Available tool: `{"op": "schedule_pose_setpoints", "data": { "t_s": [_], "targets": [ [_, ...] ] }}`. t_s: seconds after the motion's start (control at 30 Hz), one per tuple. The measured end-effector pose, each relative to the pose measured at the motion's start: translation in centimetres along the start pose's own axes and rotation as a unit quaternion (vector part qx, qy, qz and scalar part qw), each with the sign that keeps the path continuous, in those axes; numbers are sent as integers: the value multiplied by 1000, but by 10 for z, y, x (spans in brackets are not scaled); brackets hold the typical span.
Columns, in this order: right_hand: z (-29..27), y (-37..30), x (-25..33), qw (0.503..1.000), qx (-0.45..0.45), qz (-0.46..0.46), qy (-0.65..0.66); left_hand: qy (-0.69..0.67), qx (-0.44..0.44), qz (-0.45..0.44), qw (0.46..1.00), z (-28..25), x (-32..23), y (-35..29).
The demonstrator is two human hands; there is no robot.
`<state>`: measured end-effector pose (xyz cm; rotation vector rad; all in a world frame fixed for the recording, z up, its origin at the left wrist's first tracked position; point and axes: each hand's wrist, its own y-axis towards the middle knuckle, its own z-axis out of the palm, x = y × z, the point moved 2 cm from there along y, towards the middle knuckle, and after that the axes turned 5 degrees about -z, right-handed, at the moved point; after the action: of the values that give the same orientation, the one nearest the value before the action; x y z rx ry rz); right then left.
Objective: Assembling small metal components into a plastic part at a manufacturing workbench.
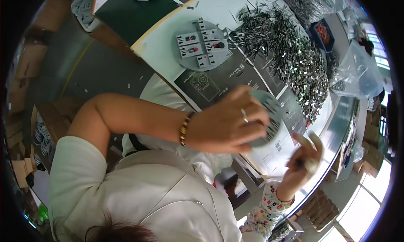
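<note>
My left hand (229,122), with a ring and a bracelet, is closed on a grey round plastic disc (275,126) with slots, held above the table. The fingers cover its near side. To its right my right hand (304,160), in a floral sleeve, is raised with its fingers apart and blurred. A dark spot by its fingers is too smeared to make out. Another grey round plastic base (198,63) lies on the table further off, with raised blocks and small red and metal pieces on it.
Beyond my hands lie a heap of thin metal pins (263,29) and a pile of small shiny metal clips (309,80). A dark printed cardboard sheet (202,90) covers part of the white table. A blue tray (330,47) holds red pieces beside a clear plastic bag (360,75).
</note>
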<state>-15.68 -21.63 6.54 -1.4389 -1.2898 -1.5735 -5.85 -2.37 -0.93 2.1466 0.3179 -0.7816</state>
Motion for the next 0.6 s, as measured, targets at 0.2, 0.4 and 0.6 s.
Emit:
{"op": "schedule_pose_setpoints", "data": {
  "t_s": [0.2,0.4,0.6],
  "targets": [
    [-121,-72,-21,948,-140,8,-284,-105,64,50,991,-9,-20,42],
    [-343,-295,26,705,-602,250,-278,196,198,85,956,-136,126,79],
    [-344,-357,41,420,-391,476,-666,201,318,12,926,-144,116,98]
  ]
}}
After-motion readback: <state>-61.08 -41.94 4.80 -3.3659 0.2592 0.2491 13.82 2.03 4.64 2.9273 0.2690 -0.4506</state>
